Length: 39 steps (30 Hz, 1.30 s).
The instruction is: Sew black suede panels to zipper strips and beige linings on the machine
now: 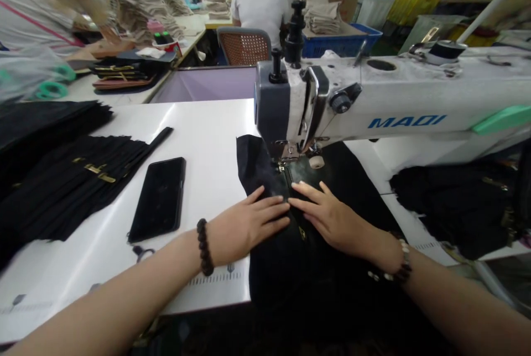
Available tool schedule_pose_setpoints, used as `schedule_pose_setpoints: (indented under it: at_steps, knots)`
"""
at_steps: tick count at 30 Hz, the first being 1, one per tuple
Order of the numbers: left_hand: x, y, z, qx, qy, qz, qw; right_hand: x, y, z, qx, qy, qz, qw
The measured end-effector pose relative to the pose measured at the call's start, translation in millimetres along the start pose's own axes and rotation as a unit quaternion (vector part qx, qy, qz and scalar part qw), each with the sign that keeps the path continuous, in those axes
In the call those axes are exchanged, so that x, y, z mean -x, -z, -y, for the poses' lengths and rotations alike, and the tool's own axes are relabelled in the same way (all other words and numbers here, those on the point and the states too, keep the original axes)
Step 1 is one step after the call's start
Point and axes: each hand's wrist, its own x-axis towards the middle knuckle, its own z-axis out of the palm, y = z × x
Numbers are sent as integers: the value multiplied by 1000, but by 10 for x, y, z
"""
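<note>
A black fabric piece (pixel 265 256) lies under the presser foot (pixel 290 158) of a white sewing machine (pixel 398 107). My left hand (pixel 249 220) rests flat on the fabric just left of the seam line, fingers stretched toward the right. My right hand (pixel 327 215) lies flat on the fabric opposite, fingers pointing left toward the needle area. The fingertips of both hands nearly meet in front of the foot. A small gold fitting (pixel 302 233) shows on the fabric between the hands. Each wrist wears a bead bracelet.
A black phone (pixel 160 197) lies on the white table (pixel 207 129) left of my left arm. Stacked black pieces with gold clips (pixel 70 184) fill the left side. More black fabric (pixel 452 201) sits at the right. A person in white sits ahead on a chair (pixel 244 45).
</note>
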Motion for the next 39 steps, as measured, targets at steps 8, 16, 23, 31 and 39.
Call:
schedule_pose_setpoints:
  at_steps: [8,16,23,31,39]
  knots:
    - [444,-298,-640,51,-13,-144,988,438,7,220,-4,44,12,999]
    - [470,-210,-887,113,-4,-192,975,417,-15,362,66,-23,-42,997]
    - [320,114,-984,247,111,-304,913,1055,277,498,-98,96,115,984]
    - [-206,458,-1038,245,156,-370,883,1008,104,790,-57,15,-85,995]
    - [196,478,-1167,11,181,-545,818,918,157,696,-253,-142,-50,956]
